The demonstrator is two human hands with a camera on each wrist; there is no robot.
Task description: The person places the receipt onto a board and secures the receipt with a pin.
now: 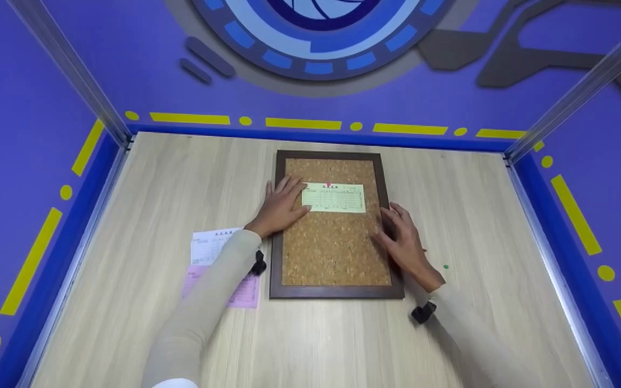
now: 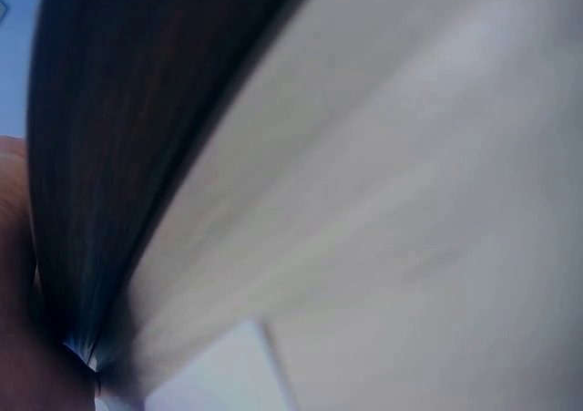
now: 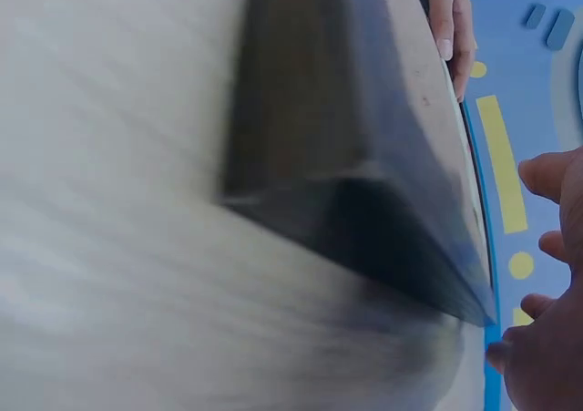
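A framed corkboard (image 1: 337,248) with a dark brown border lies on the table, and a pale green printed slip (image 1: 335,198) is on its cork. At the slip's top edge is a small pink pushpin (image 1: 329,185). My left hand (image 1: 279,209) rests over the board's left border, with fingers spread and fingertips at the slip's left edge. Along the right border is my right hand (image 1: 405,240), its fingers loosely bent and holding nothing that I can see. The right wrist view shows the right hand (image 3: 551,338) beside the board's dark frame (image 3: 301,83). Blur hides exact contact there.
Left of the board lie a white printed slip (image 1: 208,247) and a pink one (image 1: 245,293), partly under my left forearm. A small green pin-like piece (image 1: 446,267) is on the table to the right. Blue walls (image 1: 310,102) enclose the table's back and sides.
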